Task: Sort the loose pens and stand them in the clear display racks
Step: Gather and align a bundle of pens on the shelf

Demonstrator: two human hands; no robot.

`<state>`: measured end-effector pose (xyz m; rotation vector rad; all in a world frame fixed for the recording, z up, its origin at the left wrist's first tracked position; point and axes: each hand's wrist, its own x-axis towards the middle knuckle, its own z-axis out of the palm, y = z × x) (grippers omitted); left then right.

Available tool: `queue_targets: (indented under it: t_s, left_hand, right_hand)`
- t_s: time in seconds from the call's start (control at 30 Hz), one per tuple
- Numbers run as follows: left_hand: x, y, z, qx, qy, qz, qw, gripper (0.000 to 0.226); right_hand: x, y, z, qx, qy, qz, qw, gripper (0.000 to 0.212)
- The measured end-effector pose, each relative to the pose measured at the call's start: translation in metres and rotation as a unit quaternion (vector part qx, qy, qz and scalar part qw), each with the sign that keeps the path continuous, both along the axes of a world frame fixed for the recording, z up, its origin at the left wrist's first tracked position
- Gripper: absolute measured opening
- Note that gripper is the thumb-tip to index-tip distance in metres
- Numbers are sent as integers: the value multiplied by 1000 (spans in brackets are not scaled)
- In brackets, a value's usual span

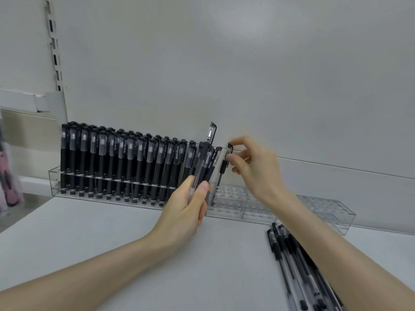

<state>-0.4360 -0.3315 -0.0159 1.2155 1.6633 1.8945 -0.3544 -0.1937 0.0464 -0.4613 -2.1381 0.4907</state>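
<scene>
Clear rack (233, 207) has one pen (221, 173) standing in it, and your right hand (256, 167) pinches its cap from the right. Your left hand (186, 209) grips a bunch of pens (206, 162) just left of it.

Bright even light, soft blur, wide-angle edge bending

Printed lengthwise in white near the tops of several black pens (177, 158) standing in the clear rack (54, 176) at the left: "TEST 2", followed by smaller lettering too blurred to read. On one barrel in the bundle of pens (208, 162) gripped by the left hand (186, 212): white print resembling "GEL PEN", not surely legible
</scene>
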Motion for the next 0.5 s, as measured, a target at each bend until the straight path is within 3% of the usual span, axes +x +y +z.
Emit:
queue_targets:
  t_s: [0.1, 0.2, 0.5]
  left_hand:
    - [2, 0, 1, 7, -2, -24, 1000, 35]
    - [6, 1, 0, 2, -15, -58, 998, 33]
    - [9, 2, -1, 0, -14, -80, 997, 24]
  right_hand:
    - [11, -12, 3, -125, 53, 76, 988, 15]
    - [20, -21, 4, -234, 49, 167, 957, 18]
    - [29, -29, 0, -349, 81, 206, 911, 25]
